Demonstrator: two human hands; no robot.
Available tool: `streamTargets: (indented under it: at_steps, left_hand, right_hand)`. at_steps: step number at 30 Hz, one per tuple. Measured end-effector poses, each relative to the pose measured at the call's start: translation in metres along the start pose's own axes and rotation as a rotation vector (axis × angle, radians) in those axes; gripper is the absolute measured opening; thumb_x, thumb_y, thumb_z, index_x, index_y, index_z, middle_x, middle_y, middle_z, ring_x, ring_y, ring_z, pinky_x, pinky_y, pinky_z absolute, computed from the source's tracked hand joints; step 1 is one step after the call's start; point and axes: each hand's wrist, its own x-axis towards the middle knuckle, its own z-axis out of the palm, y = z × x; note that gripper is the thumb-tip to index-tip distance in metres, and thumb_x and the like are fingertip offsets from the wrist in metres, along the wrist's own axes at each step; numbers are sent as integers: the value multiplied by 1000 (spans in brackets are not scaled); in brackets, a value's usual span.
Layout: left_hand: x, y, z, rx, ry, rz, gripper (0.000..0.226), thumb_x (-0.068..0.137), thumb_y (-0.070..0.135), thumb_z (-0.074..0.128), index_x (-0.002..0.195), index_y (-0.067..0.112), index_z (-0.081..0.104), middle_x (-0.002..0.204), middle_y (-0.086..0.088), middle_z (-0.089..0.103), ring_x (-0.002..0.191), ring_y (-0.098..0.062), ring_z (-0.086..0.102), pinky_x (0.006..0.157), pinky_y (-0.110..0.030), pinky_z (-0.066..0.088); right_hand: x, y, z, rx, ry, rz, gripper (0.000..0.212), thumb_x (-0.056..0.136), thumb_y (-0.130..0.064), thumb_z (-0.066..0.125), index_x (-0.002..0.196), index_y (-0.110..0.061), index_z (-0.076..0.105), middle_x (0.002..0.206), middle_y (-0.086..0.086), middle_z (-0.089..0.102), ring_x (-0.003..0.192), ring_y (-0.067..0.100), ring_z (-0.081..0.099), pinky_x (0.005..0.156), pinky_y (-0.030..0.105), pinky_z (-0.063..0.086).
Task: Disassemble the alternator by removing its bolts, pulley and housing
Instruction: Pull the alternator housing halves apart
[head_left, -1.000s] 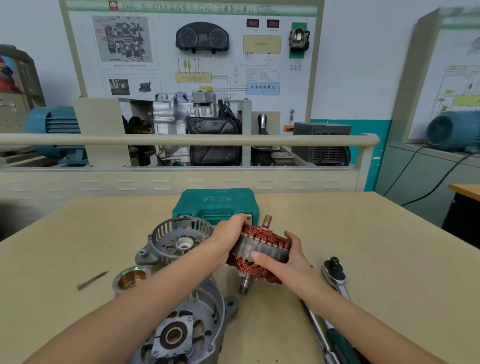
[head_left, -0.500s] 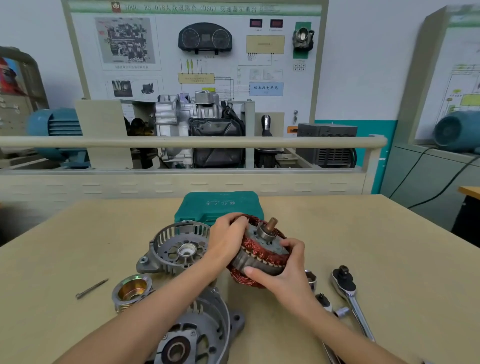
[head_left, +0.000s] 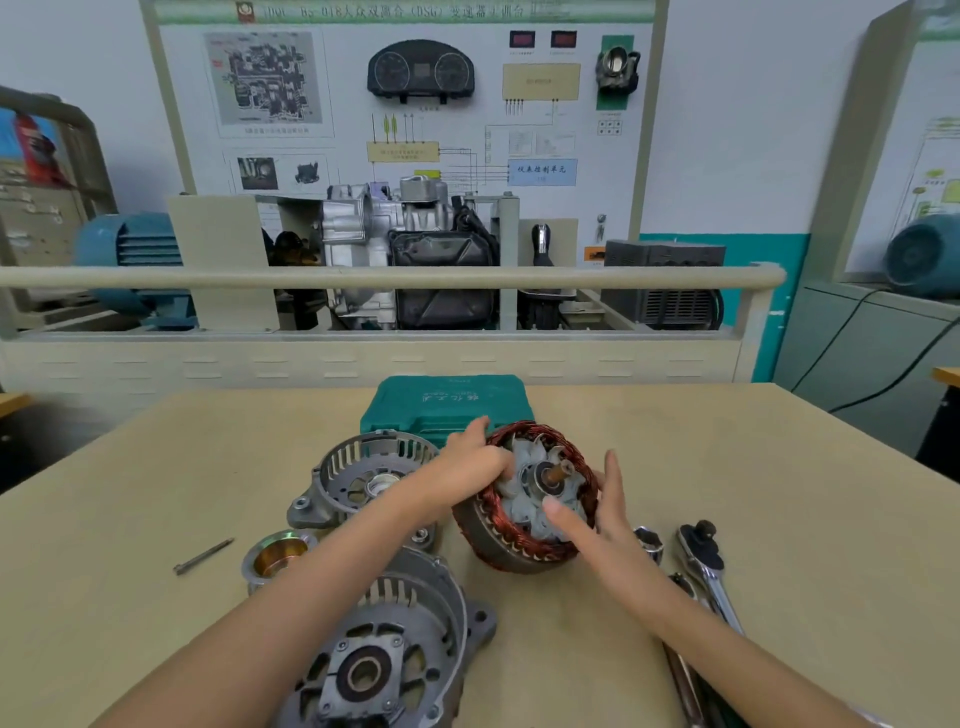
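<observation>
The stator and rotor assembly (head_left: 524, 499), a steel ring with copper windings, a pale fan and a centre shaft, rests tilted on the table with its open face toward me. My left hand (head_left: 475, 465) grips its upper left rim. My right hand (head_left: 597, 512) holds its right side, thumb laid across the fan. One grey housing half (head_left: 363, 478) lies to the left behind my left forearm. The other housing half (head_left: 384, 654) lies near me. The pulley (head_left: 275, 558) sits to the left, and a long bolt (head_left: 202, 556) lies further left.
A green tool case (head_left: 447, 402) stands just behind the assembly. A ratchet wrench (head_left: 709, 571) and a socket (head_left: 649, 543) lie to the right of my right hand. A railing and a training rig close off the far side of the table (head_left: 779, 519).
Both hands have tipped the stator and rotor assembly from lying sideways to face me, showing the fan and shaft end, and set it lower on the table.
</observation>
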Motion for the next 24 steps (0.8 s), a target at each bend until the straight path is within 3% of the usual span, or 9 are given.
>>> streamTargets:
  at_steps: [3,5,7,10,13,17,18,22,24]
  left_hand:
    - [-6,-2,-7,-77,-95,-91,54,84,13,60,134,4,40,118,-17,62,105,-29,63,95,-45,50]
    - [-6,1,-6,-70,-58,-98,38,87,12,61,121,1,48,109,-17,66,100,-28,65,94,-43,51]
    - [-6,7,-5,-34,-24,-121,29,88,11,60,112,4,45,108,-16,64,98,-27,64,91,-41,53]
    - [-4,15,-5,18,-12,-171,28,90,11,58,109,10,37,98,-12,59,84,-23,61,77,-37,55]
    - [-5,18,-3,42,18,-192,29,90,9,59,109,9,37,100,-14,57,84,-25,58,81,-44,52]
    - [-9,22,0,36,33,-175,29,89,8,60,106,10,37,85,-8,54,70,-18,56,45,-28,49]
    - [-10,21,1,42,35,-161,29,88,7,61,106,10,38,85,-7,53,69,-18,56,43,-26,47]
    - [-10,13,3,150,61,-40,31,86,9,65,107,10,42,97,-5,52,90,-20,54,67,-28,48]
    - [-12,9,1,180,53,0,38,86,10,66,117,8,44,111,-7,53,101,-22,53,79,-31,48]
  right_hand:
    - [10,-3,2,177,74,107,96,79,-45,67,150,-28,4,156,-2,16,137,16,30,112,38,29]
    - [14,-6,-2,300,13,167,71,84,-20,66,143,-20,27,143,7,42,125,21,47,105,40,40]
    - [13,-10,-8,392,-70,204,60,82,-5,64,135,-18,38,130,8,56,115,20,55,95,33,45]
    - [14,-10,-13,401,-120,250,67,80,4,65,131,-25,33,126,7,57,116,23,54,102,37,41]
    - [14,-8,-10,382,-78,280,66,77,5,69,131,-17,37,127,11,57,116,25,54,107,42,38]
    - [10,-5,-6,380,23,282,64,74,5,72,130,-11,44,120,10,62,112,25,57,105,41,41]
    - [8,-5,-5,383,36,274,65,74,6,72,130,-12,44,119,9,62,111,25,58,104,42,41]
    - [-3,-3,0,316,115,207,67,73,5,74,126,-21,44,118,4,61,112,22,57,102,40,43]
    - [-8,-2,4,292,151,173,65,74,2,74,126,-23,43,115,0,60,109,18,57,91,30,48]
